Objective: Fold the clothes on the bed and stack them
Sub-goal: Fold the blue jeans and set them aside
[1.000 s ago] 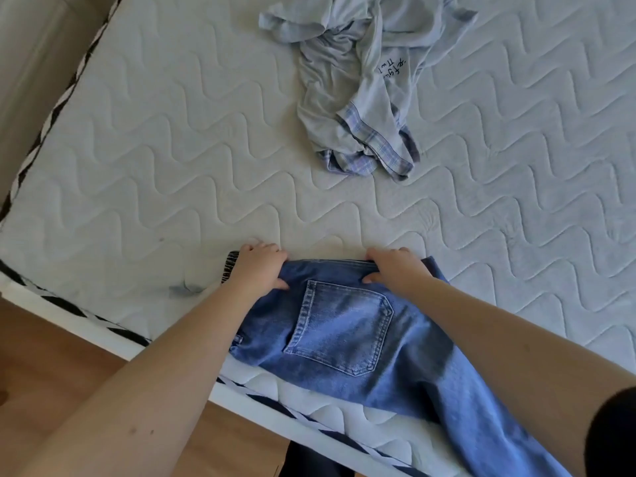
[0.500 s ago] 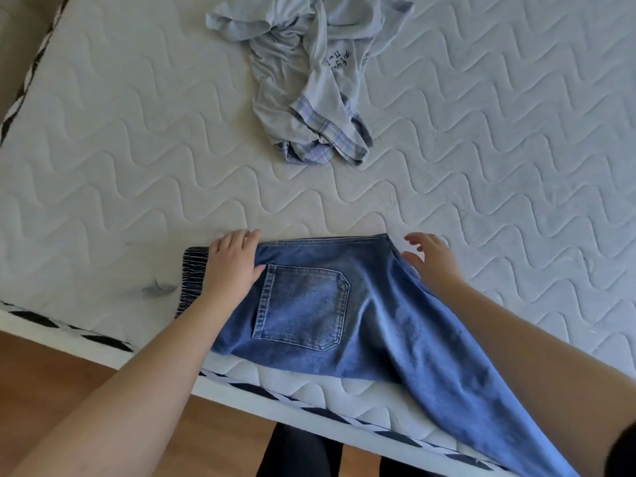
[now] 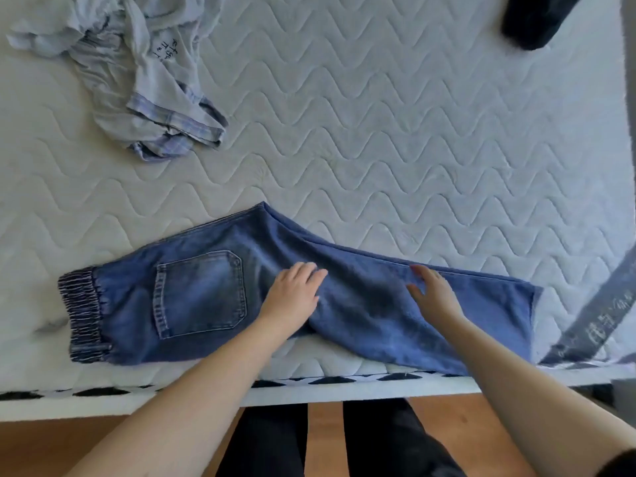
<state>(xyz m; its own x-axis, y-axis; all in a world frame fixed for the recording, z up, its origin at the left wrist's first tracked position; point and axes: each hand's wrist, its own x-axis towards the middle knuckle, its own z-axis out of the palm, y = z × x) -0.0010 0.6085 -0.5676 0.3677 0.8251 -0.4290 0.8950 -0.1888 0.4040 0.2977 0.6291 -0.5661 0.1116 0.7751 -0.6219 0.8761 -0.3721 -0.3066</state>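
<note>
A: Where are the jeans (image 3: 213, 297) lying?

B: Spread flat along the near edge of the bed (image 3: 395, 139), folded lengthwise so one back pocket (image 3: 201, 294) faces up. The striped elastic waistband (image 3: 82, 315) points to the left, the leg runs off to the right, and its lower edge reaches the mattress border.

A: And the hands?

B: Both lie on the denim, palms down. The left hand (image 3: 292, 297) rests just right of the pocket, around the seat of the jeans, fingers straight and together. The right hand (image 3: 432, 296) sits farther along the leg, near its far seam, fingers extended. Neither pinches or curls round the fabric; they are flat and released, only touching it.

A: Any other clothes?

B: A crumpled pale grey garment (image 3: 137, 74) with plaid trim lies at the far left of the bed, well apart from the jeans. A dark piece of cloth (image 3: 530, 18) shows at the far right corner; what it is I cannot tell.

A: Anything below the bed?

B: The person's dark trousers (image 3: 378, 442) over a wooden floor (image 3: 323, 438).
</note>
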